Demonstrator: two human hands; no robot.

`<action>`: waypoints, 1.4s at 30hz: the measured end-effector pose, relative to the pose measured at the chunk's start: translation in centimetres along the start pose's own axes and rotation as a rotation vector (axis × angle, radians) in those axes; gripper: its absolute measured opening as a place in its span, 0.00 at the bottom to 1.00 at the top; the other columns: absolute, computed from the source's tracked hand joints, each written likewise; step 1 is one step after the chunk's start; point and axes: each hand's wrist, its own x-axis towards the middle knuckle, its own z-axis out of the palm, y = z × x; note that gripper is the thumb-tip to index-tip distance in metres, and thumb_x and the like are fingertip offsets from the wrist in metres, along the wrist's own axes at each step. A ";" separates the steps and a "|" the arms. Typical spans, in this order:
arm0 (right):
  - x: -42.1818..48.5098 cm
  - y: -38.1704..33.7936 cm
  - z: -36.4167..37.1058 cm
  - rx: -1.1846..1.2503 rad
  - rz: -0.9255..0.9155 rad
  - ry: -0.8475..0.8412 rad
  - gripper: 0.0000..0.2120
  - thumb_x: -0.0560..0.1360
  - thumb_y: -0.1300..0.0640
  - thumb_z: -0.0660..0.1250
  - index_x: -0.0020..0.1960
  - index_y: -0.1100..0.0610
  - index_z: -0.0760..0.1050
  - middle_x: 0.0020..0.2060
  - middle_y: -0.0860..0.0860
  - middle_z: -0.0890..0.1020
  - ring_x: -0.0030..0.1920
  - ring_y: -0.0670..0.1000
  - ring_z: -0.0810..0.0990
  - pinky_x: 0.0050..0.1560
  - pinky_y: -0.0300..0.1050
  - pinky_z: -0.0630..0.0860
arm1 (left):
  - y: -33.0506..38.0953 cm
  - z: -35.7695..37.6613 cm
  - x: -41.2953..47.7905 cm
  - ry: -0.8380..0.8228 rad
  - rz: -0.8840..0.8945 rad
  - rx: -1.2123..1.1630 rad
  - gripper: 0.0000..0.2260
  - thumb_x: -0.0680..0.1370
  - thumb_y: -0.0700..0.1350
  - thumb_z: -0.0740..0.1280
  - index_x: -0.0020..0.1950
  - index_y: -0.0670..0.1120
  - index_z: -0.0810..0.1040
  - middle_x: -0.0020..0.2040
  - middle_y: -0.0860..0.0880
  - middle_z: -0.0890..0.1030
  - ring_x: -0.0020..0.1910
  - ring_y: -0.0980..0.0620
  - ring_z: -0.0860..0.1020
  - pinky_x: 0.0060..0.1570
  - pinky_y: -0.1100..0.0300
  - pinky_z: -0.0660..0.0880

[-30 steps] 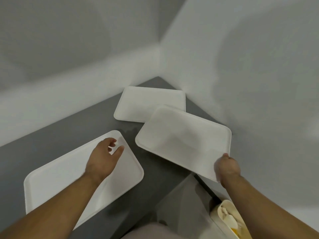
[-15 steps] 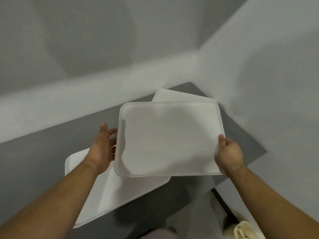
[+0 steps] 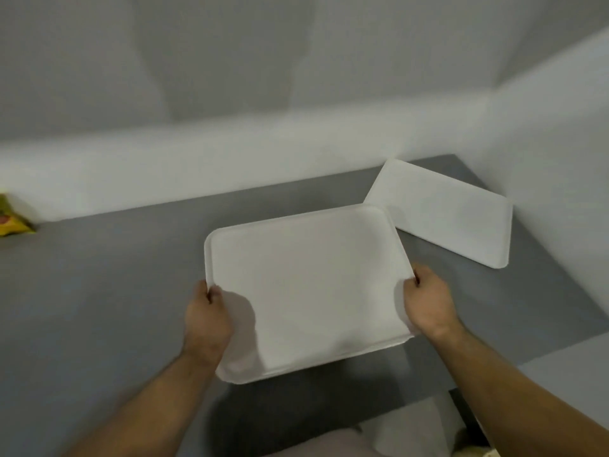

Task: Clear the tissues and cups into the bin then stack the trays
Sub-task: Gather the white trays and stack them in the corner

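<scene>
Near tray (image 3: 306, 285) sits centre frame over the grey table (image 3: 99, 291). The left hand (image 3: 207, 311) grips its left rim and the right hand (image 3: 428, 301) its right rim, fingers curled round, likely to keep it level for stacking. The second tray (image 3: 445, 219) is right of centre, by the wall.

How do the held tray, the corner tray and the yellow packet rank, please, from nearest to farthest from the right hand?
1. Held tray: in the grip of the right hand.
2. Corner tray: beyond, to the right.
3. Yellow packet: far left.
</scene>
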 end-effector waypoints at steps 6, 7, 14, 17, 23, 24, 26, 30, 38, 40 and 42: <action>-0.4 0.1 2.6 -0.224 -0.012 -0.087 0.22 0.72 0.70 0.59 0.60 0.58 0.81 0.51 0.59 0.82 0.51 0.61 0.80 0.50 0.42 0.71 | -3.1 -0.4 0.9 -0.089 -0.025 0.188 0.10 0.83 0.42 0.57 0.58 0.42 0.76 0.48 0.47 0.77 0.46 0.44 0.76 0.47 0.50 0.73; -0.3 0.2 3.0 -0.264 0.000 -0.090 0.22 0.72 0.69 0.60 0.62 0.57 0.80 0.53 0.59 0.82 0.53 0.61 0.80 0.52 0.42 0.71 | -3.5 -0.4 1.1 -0.114 -0.023 0.213 0.10 0.83 0.43 0.58 0.58 0.43 0.77 0.47 0.48 0.78 0.45 0.46 0.76 0.46 0.51 0.74; 0.5 0.8 4.1 -0.282 0.080 -0.024 0.22 0.72 0.63 0.63 0.65 0.56 0.80 0.61 0.58 0.78 0.59 0.61 0.78 0.60 0.46 0.72 | -4.5 -0.7 2.3 -0.236 0.073 0.326 0.09 0.81 0.47 0.62 0.59 0.49 0.79 0.49 0.50 0.82 0.47 0.48 0.80 0.49 0.46 0.81; 0.9 1.0 4.3 -0.284 0.108 -0.009 0.21 0.74 0.62 0.63 0.66 0.55 0.80 0.64 0.57 0.76 0.59 0.60 0.78 0.61 0.44 0.71 | -4.8 -0.7 3.0 -0.261 0.109 0.345 0.09 0.82 0.48 0.63 0.59 0.50 0.80 0.48 0.52 0.83 0.44 0.51 0.80 0.47 0.50 0.81; 0.3 1.6 4.7 -0.324 0.200 -0.037 0.19 0.75 0.61 0.61 0.63 0.50 0.79 0.55 0.54 0.81 0.46 0.56 0.75 0.49 0.49 0.75 | -5.1 -0.4 3.5 -0.285 0.109 0.367 0.11 0.81 0.48 0.64 0.62 0.52 0.80 0.45 0.57 0.80 0.43 0.53 0.78 0.43 0.58 0.74; 0.3 1.7 4.8 -0.319 0.215 -0.038 0.18 0.75 0.60 0.61 0.62 0.50 0.79 0.51 0.53 0.82 0.45 0.55 0.74 0.47 0.48 0.75 | -5.1 -0.3 3.5 -0.285 0.105 0.356 0.11 0.81 0.47 0.64 0.62 0.52 0.80 0.44 0.57 0.79 0.42 0.53 0.78 0.42 0.58 0.73; 0.4 1.7 4.8 -0.313 0.215 -0.040 0.17 0.75 0.60 0.62 0.61 0.51 0.80 0.46 0.50 0.79 0.44 0.55 0.75 0.46 0.47 0.74 | -5.1 -0.2 3.6 -0.288 0.099 0.333 0.11 0.81 0.46 0.65 0.61 0.51 0.81 0.44 0.57 0.79 0.41 0.55 0.77 0.40 0.59 0.73; 1.6 1.4 4.2 -0.310 0.205 -0.023 0.16 0.73 0.64 0.62 0.56 0.52 0.81 0.42 0.50 0.79 0.42 0.56 0.76 0.44 0.47 0.74 | -4.3 0.6 3.9 -0.329 0.096 0.277 0.10 0.80 0.45 0.66 0.60 0.51 0.81 0.43 0.60 0.79 0.40 0.62 0.76 0.40 0.61 0.72; 3.4 2.6 2.8 -0.293 0.225 -0.035 0.15 0.72 0.65 0.62 0.53 0.52 0.80 0.44 0.53 0.83 0.44 0.58 0.78 0.45 0.47 0.75 | -2.7 2.6 4.7 -0.365 0.119 0.276 0.11 0.79 0.43 0.68 0.61 0.50 0.81 0.46 0.57 0.79 0.41 0.58 0.77 0.40 0.63 0.71; 3.6 2.8 2.7 -0.304 0.228 -0.048 0.15 0.72 0.65 0.62 0.54 0.52 0.79 0.45 0.53 0.83 0.43 0.58 0.77 0.44 0.46 0.74 | -2.7 2.7 5.0 -0.377 0.097 0.284 0.12 0.79 0.44 0.68 0.63 0.49 0.79 0.52 0.53 0.82 0.46 0.52 0.78 0.44 0.58 0.75; 3.7 2.9 2.7 -0.325 0.228 -0.056 0.17 0.72 0.65 0.61 0.56 0.52 0.79 0.45 0.53 0.83 0.44 0.58 0.77 0.45 0.46 0.74 | -2.7 2.7 5.3 -0.393 0.071 0.292 0.15 0.79 0.45 0.69 0.65 0.48 0.76 0.56 0.49 0.82 0.47 0.51 0.77 0.47 0.54 0.78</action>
